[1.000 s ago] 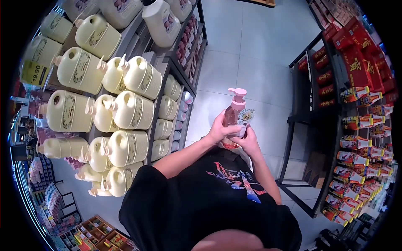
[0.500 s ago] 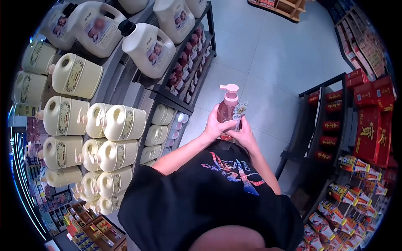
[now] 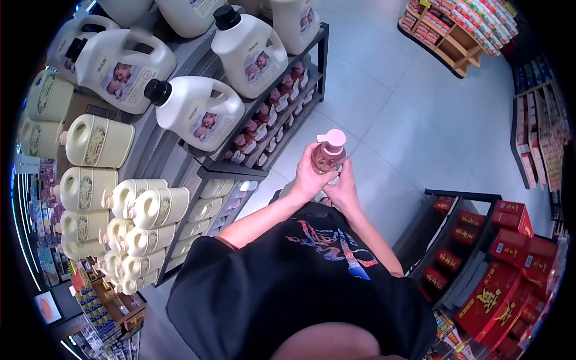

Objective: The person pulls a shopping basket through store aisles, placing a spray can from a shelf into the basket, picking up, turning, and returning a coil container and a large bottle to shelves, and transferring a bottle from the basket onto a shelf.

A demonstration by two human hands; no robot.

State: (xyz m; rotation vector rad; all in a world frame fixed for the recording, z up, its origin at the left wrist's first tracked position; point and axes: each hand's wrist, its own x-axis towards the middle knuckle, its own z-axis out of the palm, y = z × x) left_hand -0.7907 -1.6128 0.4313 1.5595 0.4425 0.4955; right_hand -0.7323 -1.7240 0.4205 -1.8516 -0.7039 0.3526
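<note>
A reddish see-through pump bottle [image 3: 326,162] with a pink pump head is held in front of my chest, its top turned toward the camera. My left hand [image 3: 310,177] wraps round its left side. On the lower right side, my right hand [image 3: 342,189] grips it with closed fingers. Both thumbs come close together on the near side of the bottle. Its lower part is hidden by my hands.
On the left, a shelf holds white detergent jugs [image 3: 203,114] and cream pump bottles [image 3: 159,209]. Reddish bottles [image 3: 271,114] fill a lower rack beyond. Red boxes [image 3: 489,297] stand on a rack at right. Tiled floor [image 3: 384,114] runs between, toward a wooden display [image 3: 450,45].
The view has shifted, and the shelves and racks sit differently in it. The bottle has tipped so its pump top faces the camera more, and its hanging tag no longer shows.
</note>
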